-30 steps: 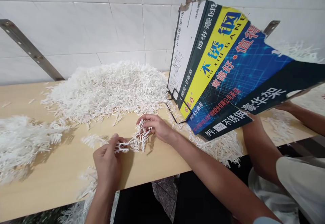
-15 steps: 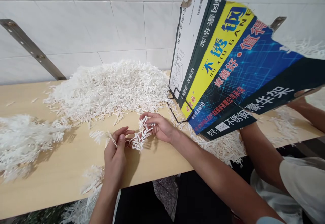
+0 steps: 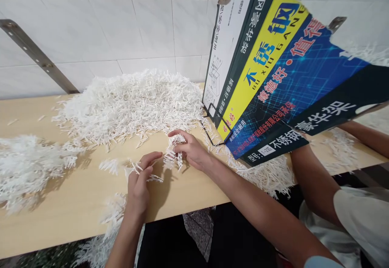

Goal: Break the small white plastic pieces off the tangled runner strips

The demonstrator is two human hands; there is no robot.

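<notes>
My right hand pinches a small clump of white branched plastic pieces a little above the wooden table. To its left, my left hand has its thumb and fingers closed on a few thin white branched pieces, whose ends stick out on both sides of the fingers. A gap separates the two hands. Just left of the left hand, a small loose white cluster lies on the table. Beyond both hands is a large heap of the same white pieces.
A torn printed cardboard box panel stands on the right in a black wire stand. Another white heap lies at left. More pieces lie below the panel. A co-worker's arm is at right. A metal bracket is on the tiled wall.
The strand that joined my hands has come away, and they are now apart. My left hand shifted slightly right; the right hand still holds its clump. The view tilted a little.
</notes>
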